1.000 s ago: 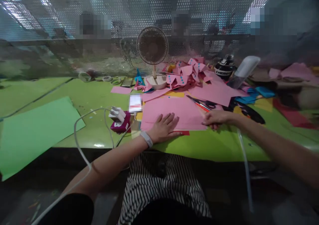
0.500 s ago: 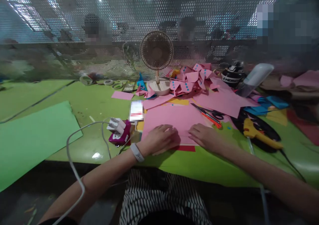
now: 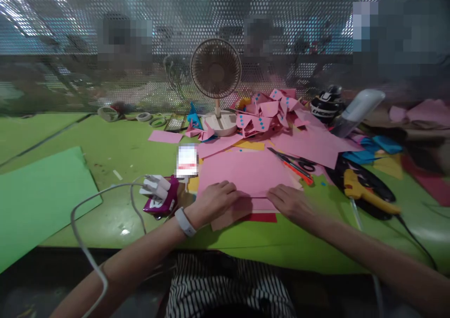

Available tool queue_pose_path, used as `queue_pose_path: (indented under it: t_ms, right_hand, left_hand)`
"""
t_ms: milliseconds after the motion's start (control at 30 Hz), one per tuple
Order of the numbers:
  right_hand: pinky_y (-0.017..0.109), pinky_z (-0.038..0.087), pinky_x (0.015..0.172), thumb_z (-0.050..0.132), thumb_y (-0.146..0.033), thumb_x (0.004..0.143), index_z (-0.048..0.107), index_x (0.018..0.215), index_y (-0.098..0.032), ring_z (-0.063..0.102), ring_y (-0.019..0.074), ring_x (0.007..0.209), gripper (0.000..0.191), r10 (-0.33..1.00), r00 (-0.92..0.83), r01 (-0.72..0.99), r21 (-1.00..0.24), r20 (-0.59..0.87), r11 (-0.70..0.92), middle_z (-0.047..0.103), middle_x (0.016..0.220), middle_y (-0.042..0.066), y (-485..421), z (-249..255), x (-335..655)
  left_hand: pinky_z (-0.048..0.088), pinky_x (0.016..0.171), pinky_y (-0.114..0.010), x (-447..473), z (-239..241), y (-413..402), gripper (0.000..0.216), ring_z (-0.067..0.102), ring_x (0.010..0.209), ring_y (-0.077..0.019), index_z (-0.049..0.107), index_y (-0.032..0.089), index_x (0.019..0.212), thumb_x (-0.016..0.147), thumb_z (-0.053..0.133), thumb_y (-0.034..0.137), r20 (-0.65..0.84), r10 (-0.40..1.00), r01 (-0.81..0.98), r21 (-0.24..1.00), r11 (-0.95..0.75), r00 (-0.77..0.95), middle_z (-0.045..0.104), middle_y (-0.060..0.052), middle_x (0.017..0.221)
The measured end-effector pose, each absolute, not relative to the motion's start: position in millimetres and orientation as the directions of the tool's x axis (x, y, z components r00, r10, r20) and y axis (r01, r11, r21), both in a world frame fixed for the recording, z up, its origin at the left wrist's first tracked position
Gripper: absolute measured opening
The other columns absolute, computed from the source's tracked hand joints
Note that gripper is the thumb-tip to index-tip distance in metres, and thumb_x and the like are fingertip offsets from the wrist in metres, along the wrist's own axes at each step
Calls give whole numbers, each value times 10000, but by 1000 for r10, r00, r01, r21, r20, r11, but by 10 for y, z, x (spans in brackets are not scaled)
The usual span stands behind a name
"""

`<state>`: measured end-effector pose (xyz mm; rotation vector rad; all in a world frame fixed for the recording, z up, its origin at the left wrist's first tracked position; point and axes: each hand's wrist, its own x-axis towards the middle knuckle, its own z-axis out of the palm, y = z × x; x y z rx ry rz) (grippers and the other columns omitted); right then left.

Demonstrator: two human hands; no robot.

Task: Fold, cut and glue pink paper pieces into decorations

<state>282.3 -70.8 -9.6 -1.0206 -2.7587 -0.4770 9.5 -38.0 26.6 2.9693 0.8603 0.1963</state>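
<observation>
A large sheet of pink paper (image 3: pixel 242 170) lies on the green table in front of me. My left hand (image 3: pixel 216 201) is at its near left edge, fingers together and bent onto the paper, the thumb hidden. At the near right edge, my right hand (image 3: pixel 290 203) has its fingertips closed on the same sheet. Between the hands the near edge forms a straight line, with another pink layer just below it. A strip of red paper (image 3: pixel 262 217) pokes out underneath. To the right of the sheet lie a red-orange cutter (image 3: pixel 298 171) and black-handled scissors (image 3: pixel 305 164).
A fan (image 3: pixel 216 69) and a heap of folded pink paper pieces (image 3: pixel 269 111) stand behind. On the right rests a yellow glue gun (image 3: pixel 369 196). A phone (image 3: pixel 187 160), a white plug (image 3: pixel 156 186) with its cable, and a green sheet (image 3: pixel 45 200) are left.
My left hand has moved slightly left, its fingers now at the paper's edge. The near edge between my hands now shows as a straight line. The view has shifted slightly.
</observation>
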Motion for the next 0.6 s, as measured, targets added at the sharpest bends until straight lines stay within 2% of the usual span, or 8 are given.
queue_pose_path:
  t_ms: [300, 433, 600]
  right_hand:
    - [345, 455, 696, 367, 2, 865, 560, 1010, -73, 532, 208, 802, 253, 619, -731, 683, 292, 287, 670, 597, 934, 126, -694, -49, 2770]
    - [339, 432, 678, 396, -52, 890, 581, 931, -103, 524, 201, 761, 196, 634, -716, 697, 244, 294, 674, 589, 857, 98, -724, -4, 2715]
    - [344, 416, 717, 435, -104, 907, 594, 962, -129, 523, 209, 804, 170, 658, -708, 704, 189, 257, 684, 600, 906, 93, -726, 46, 2615]
  left_hand:
    - [450, 706, -318, 167, 226, -365, 124, 545, 823, -186, 601, 172, 974, 907, 500, 199, 112, 545, 551, -24, -834, 831, 602, -42, 885]
    - [452, 728, -333, 176, 196, -371, 138, 544, 823, -186, 602, 176, 998, 905, 500, 183, 128, 542, 549, -30, -835, 831, 604, -38, 888]
    - [461, 751, -338, 174, 182, -374, 179, 546, 840, -193, 608, 191, 1053, 907, 516, 239, 156, 564, 567, 33, -823, 811, 608, -46, 899]
